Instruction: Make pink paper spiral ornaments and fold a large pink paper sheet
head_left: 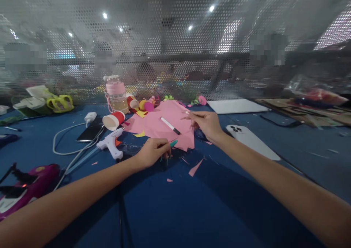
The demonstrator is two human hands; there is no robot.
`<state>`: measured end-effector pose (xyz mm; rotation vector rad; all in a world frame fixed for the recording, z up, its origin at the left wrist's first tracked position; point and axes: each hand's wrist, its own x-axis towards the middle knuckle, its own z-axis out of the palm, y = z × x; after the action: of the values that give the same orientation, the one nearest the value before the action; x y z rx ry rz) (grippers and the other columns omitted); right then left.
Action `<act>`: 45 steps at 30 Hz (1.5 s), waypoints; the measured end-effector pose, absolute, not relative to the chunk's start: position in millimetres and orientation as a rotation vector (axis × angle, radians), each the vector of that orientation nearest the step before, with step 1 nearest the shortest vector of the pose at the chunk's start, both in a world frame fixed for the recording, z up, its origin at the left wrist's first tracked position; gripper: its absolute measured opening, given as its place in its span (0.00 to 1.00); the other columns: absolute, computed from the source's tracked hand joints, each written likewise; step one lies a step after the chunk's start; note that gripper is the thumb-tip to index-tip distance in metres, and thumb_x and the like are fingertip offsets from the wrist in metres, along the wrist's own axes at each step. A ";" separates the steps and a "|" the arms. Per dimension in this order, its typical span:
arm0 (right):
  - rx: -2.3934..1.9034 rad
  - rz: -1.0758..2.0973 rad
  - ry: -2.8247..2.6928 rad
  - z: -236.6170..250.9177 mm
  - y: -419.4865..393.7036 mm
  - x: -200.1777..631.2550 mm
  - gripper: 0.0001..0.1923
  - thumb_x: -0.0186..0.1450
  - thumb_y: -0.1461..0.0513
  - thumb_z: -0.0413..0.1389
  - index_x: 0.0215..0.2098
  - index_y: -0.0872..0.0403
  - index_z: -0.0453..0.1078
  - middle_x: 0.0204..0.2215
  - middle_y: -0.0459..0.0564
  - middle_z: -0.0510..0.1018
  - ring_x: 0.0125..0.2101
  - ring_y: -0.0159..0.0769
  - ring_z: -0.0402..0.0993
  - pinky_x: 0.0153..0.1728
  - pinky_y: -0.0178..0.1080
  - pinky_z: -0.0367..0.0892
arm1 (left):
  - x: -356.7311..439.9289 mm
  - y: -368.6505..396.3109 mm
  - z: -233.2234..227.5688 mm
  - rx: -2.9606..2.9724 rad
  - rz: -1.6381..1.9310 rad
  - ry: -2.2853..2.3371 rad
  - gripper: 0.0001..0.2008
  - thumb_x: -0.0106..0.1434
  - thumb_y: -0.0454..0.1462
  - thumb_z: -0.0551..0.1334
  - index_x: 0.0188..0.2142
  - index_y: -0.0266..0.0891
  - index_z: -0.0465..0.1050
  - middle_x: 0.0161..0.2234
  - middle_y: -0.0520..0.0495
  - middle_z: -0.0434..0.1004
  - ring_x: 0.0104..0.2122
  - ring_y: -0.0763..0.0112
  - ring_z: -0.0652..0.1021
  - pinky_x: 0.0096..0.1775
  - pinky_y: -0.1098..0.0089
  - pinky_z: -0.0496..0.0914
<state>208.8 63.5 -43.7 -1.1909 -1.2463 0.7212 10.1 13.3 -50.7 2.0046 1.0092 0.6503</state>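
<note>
My left hand (155, 152) is closed low over the near edge of a pile of pink paper (145, 124). A narrow teal tip (173, 143) sticks out at its fingers; whether it is a nail or a held thing I cannot tell. At the paper's right edge, my right hand (204, 123) has its thumb and fingers drawn together in a pinch. Anything between those fingertips is too small to make out. Between both hands, a white marker with a black end (170, 126) lies slantwise on the paper.
Left of the paper are a white glue gun (111, 144), a red paper cup (117, 119), a pink-topped bottle (116, 94) and a cabled black phone (89, 132). A white phone (253, 142) lies beside my right forearm. Pink scraps (195, 168) dot the blue tabletop (175, 211).
</note>
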 end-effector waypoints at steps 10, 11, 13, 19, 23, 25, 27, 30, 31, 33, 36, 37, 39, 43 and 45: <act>-1.734 -0.285 -1.819 -41.4 68.7 229.7 0.21 0.62 0.53 0.44 0.26 0.58 0.72 0.25 0.58 0.77 0.32 0.45 0.72 0.33 0.44 0.64 | 4.5 13.0 -56.5 2.796 0.439 1.367 0.31 0.59 0.46 0.54 0.56 0.27 0.52 0.57 0.33 0.55 0.57 0.54 0.56 0.55 0.55 0.53; -1.611 -0.354 -1.950 -44.5 67.9 224.4 0.19 0.63 0.55 0.43 0.34 0.58 0.72 0.34 0.59 0.77 0.39 0.46 0.70 0.39 0.46 0.63 | 3.8 14.0 -58.0 2.797 0.325 1.384 0.35 0.59 0.49 0.52 0.58 0.26 0.48 0.59 0.32 0.49 0.59 0.53 0.52 0.56 0.53 0.49; -1.289 -0.364 -2.291 -51.9 65.1 212.9 0.17 0.64 0.58 0.43 0.46 0.54 0.67 0.48 0.54 0.71 0.51 0.42 0.62 0.49 0.47 0.57 | 2.7 15.6 -60.3 2.790 0.159 1.385 0.36 0.60 0.51 0.47 0.59 0.26 0.45 0.60 0.32 0.44 0.60 0.54 0.49 0.57 0.51 0.46; -1.304 -0.177 -2.544 -69.1 58.5 195.0 0.21 0.64 0.61 0.43 0.55 0.55 0.58 0.55 0.56 0.62 0.54 0.39 0.59 0.53 0.46 0.54 | 2.6 13.6 -58.9 2.822 0.128 1.311 0.31 0.62 0.49 0.46 0.58 0.31 0.48 0.60 0.36 0.48 0.59 0.59 0.51 0.57 0.51 0.46; -1.654 -0.151 -2.380 -67.2 61.2 201.0 0.18 0.63 0.67 0.43 0.48 0.57 0.67 0.47 0.59 0.72 0.41 0.42 0.72 0.40 0.41 0.66 | 5.0 9.7 -53.4 2.873 0.142 1.207 0.25 0.64 0.44 0.47 0.58 0.36 0.51 0.59 0.40 0.52 0.58 0.62 0.55 0.56 0.50 0.47; -1.769 -0.201 -2.341 -65.2 61.4 204.1 0.18 0.62 0.69 0.42 0.44 0.57 0.69 0.39 0.59 0.76 0.36 0.41 0.75 0.36 0.39 0.66 | 6.3 8.1 -50.7 2.900 0.115 1.144 0.23 0.64 0.41 0.47 0.57 0.38 0.51 0.59 0.42 0.53 0.58 0.64 0.57 0.57 0.52 0.47; -1.898 -0.279 -2.283 -64.2 60.1 205.3 0.17 0.62 0.70 0.42 0.42 0.59 0.70 0.32 0.60 0.78 0.33 0.42 0.75 0.33 0.38 0.66 | 7.4 6.5 -49.0 2.930 0.086 1.089 0.22 0.64 0.39 0.47 0.57 0.39 0.52 0.58 0.43 0.55 0.57 0.65 0.58 0.57 0.55 0.49; -2.006 -0.324 -2.216 -64.9 57.2 204.2 0.16 0.62 0.69 0.42 0.36 0.62 0.71 0.29 0.63 0.77 0.31 0.44 0.75 0.29 0.38 0.66 | 8.0 3.9 -49.4 2.983 0.105 1.076 0.22 0.64 0.38 0.48 0.57 0.37 0.51 0.56 0.42 0.60 0.55 0.65 0.62 0.55 0.61 0.54; -2.008 -0.321 -2.209 -65.4 56.4 203.7 0.16 0.62 0.69 0.41 0.35 0.62 0.71 0.29 0.64 0.77 0.31 0.45 0.75 0.29 0.39 0.66 | 7.8 3.4 -50.2 3.002 0.133 1.069 0.23 0.64 0.38 0.49 0.58 0.36 0.51 0.55 0.41 0.61 0.55 0.65 0.62 0.55 0.63 0.55; -1.979 -0.312 -2.219 -66.6 55.4 203.2 0.16 0.61 0.69 0.41 0.35 0.62 0.71 0.31 0.64 0.77 0.32 0.46 0.75 0.29 0.39 0.66 | 7.2 3.6 -52.3 3.041 0.220 1.038 0.25 0.63 0.39 0.50 0.58 0.32 0.48 0.57 0.39 0.56 0.57 0.64 0.58 0.56 0.63 0.53; -1.899 -0.286 -2.259 -68.0 55.4 202.5 0.15 0.61 0.70 0.42 0.38 0.61 0.70 0.37 0.61 0.76 0.35 0.43 0.74 0.33 0.37 0.66 | 6.1 7.9 -55.1 3.010 0.296 1.064 0.33 0.61 0.44 0.52 0.60 0.31 0.40 0.61 0.36 0.44 0.60 0.60 0.47 0.58 0.56 0.46; -1.875 -0.279 -2.271 -68.5 55.5 201.7 0.16 0.60 0.70 0.42 0.39 0.60 0.69 0.40 0.60 0.76 0.36 0.42 0.74 0.35 0.37 0.65 | 6.0 9.8 -55.6 2.956 0.280 1.100 0.36 0.60 0.46 0.53 0.60 0.32 0.37 0.61 0.36 0.43 0.60 0.59 0.47 0.57 0.54 0.45; -1.822 -0.268 -2.280 -69.2 55.3 199.0 0.17 0.60 0.70 0.41 0.41 0.59 0.69 0.44 0.58 0.73 0.39 0.40 0.73 0.40 0.37 0.64 | 6.9 13.1 -55.9 2.836 0.236 1.148 0.39 0.60 0.48 0.53 0.61 0.34 0.32 0.60 0.37 0.48 0.60 0.59 0.51 0.57 0.52 0.45; -1.765 -0.263 -2.264 -68.8 51.7 193.8 0.16 0.60 0.69 0.43 0.40 0.59 0.69 0.43 0.58 0.74 0.39 0.41 0.73 0.48 0.44 0.58 | 11.8 12.7 -53.4 2.843 0.185 1.154 0.35 0.60 0.43 0.55 0.61 0.38 0.36 0.55 0.40 0.61 0.56 0.64 0.61 0.57 0.59 0.49; -1.824 -0.301 -2.255 -67.6 50.0 194.1 0.14 0.59 0.67 0.43 0.35 0.59 0.70 0.38 0.58 0.77 0.35 0.42 0.74 0.49 0.48 0.55 | 13.4 9.8 -50.7 2.944 0.104 1.128 0.30 0.62 0.38 0.53 0.60 0.38 0.41 0.54 0.40 0.64 0.54 0.65 0.64 0.56 0.63 0.53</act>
<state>194.1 50.0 -67.6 -1.8245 -2.2547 -0.3008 13.4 9.8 -50.7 2.9445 1.1284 0.1036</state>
